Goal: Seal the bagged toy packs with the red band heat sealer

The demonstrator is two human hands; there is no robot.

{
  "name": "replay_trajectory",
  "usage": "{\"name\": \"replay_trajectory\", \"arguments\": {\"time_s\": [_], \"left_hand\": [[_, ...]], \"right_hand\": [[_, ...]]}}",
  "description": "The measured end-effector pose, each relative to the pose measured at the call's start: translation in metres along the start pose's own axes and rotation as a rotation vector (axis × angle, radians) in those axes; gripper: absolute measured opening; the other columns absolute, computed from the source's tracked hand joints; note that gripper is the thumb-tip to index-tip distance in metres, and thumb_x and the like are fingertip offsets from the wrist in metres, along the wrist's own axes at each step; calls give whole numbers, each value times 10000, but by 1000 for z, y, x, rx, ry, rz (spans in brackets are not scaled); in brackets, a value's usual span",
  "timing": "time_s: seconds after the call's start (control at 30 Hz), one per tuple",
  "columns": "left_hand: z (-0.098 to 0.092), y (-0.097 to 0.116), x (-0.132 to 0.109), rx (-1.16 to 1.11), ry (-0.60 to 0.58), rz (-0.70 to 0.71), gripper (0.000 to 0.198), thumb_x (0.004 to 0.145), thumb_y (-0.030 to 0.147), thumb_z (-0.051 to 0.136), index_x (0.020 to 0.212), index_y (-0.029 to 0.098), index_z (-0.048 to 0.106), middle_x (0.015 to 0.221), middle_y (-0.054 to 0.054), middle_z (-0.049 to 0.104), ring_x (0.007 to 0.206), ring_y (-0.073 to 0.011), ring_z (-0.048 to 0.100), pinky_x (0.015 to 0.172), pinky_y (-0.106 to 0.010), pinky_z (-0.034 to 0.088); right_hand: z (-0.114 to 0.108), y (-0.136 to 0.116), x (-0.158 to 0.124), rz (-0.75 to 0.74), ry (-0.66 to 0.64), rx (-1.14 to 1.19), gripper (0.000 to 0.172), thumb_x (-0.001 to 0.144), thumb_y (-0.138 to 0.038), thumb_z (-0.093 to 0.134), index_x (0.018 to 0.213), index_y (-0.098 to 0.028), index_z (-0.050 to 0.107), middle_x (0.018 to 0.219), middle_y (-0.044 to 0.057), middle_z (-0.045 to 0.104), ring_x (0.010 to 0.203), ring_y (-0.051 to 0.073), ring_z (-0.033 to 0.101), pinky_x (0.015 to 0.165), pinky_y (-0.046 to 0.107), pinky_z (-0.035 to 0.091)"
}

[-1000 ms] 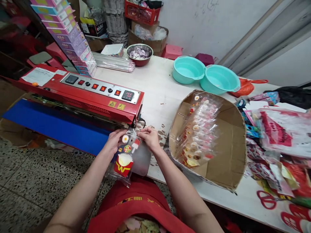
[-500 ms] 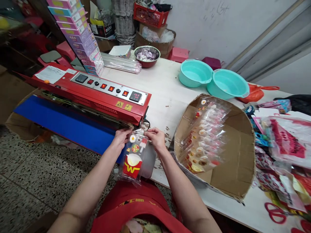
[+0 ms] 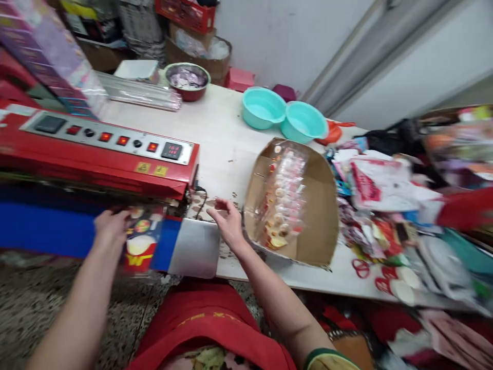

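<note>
A clear plastic bag, printed with a red fries carton and small food pictures, lies over the blue conveyor belt of a red band sealer. Its top edge is at the sealer's lower side. My left hand, slightly blurred, pinches the bag's upper left edge. My right hand is off the bag, fingers apart and holding nothing, between the metal plate and a cardboard box. Several similar printed bags lie overlapped in a row in that box.
Two turquoise basins and a metal bowl of small packets stand at the back of the table. To the right lie heaped packages, red-handled scissors and paper cups. Stacked boxes rise behind the sealer.
The bag has moved left from the metal plate onto the belt with my left hand. My right hand has let go of it and moved away toward the box. The view has turned right.
</note>
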State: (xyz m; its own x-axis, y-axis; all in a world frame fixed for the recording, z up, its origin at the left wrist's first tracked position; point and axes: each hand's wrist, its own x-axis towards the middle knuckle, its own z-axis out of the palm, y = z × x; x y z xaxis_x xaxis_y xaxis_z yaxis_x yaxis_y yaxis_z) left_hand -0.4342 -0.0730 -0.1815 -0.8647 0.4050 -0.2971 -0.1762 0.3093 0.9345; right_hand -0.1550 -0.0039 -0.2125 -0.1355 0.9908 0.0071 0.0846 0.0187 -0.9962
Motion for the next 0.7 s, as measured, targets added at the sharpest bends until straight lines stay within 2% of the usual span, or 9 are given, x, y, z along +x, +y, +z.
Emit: {"name": "replay_trajectory", "arguments": {"time_s": [0.07,0.13,0.17,0.23,0.3,0.37,0.47,0.6,0.7], "left_hand": [[-12,3,9,122,204,124,373,568,142,734,855,187,500,982,-38,646,923,-225,594,945,-491,435],[-19,1,6,360,394,472,452,647,263,751,1036,231,524,1184,-62,616,1073,-266,555,1018,-502,367],[-19,-1,0,452,437,650,486,689,328,738,1119,256,522,1245,-69,593,1124,-283,535,1033,-501,349],[-10,-9,-22,530,386,908,477,754,403,689,1186,274,532,1268,-82,584,1167,-303,518,1038,-498,347],[11,-18,-50,516,230,1021,402,770,408,669,1125,241,585,1194,-102,618,1145,-309,537,1003,-482,388],[37,-29,-80,505,53,1055,303,784,404,650,1010,204,632,1118,-113,641,1116,-301,556,988,-462,402],[70,-43,-118,491,-178,993,226,821,380,609,931,188,653,1147,-113,627,1123,-273,552,1014,-427,374],[99,-45,-160,374,-493,801,232,805,368,618,966,202,645,1131,-85,628,1103,-238,560,997,-384,399],[122,-29,-187,258,-812,540,431,709,342,726,1112,233,623,1176,-69,625,1108,-237,572,960,-350,439]], "right_hand": [[-73,1,-9,-141,126,-257,516,735,-514,718,1145,-232,578,1133,95,619,1026,234,581,863,349,492],[-154,7,-14,-245,314,-526,633,677,-543,760,1187,-230,555,1200,124,562,1095,278,529,917,409,458],[-191,12,-15,-261,341,-649,663,648,-550,779,1187,-232,561,1210,128,543,1137,299,494,947,439,433],[-252,25,-11,-222,275,-848,572,610,-546,805,1062,-240,637,1176,128,530,1144,324,471,981,482,388],[-287,39,-4,-144,114,-923,397,612,-513,815,875,-242,693,1099,122,553,1110,325,493,971,488,384],[-300,47,2,-96,15,-894,302,636,-503,799,711,-231,691,1048,122,584,1080,318,523,958,487,392],[-298,38,3,-104,3,-697,337,678,-530,749,609,-213,661,1050,125,635,1053,296,575,939,471,420],[-292,-19,-8,-139,48,-369,283,732,-476,724,654,-208,677,914,87,715,920,244,660,852,414,495],[-289,-75,-16,-246,209,-287,196,729,-400,755,700,-213,705,833,56,732,804,215,678,800,395,527]]}}
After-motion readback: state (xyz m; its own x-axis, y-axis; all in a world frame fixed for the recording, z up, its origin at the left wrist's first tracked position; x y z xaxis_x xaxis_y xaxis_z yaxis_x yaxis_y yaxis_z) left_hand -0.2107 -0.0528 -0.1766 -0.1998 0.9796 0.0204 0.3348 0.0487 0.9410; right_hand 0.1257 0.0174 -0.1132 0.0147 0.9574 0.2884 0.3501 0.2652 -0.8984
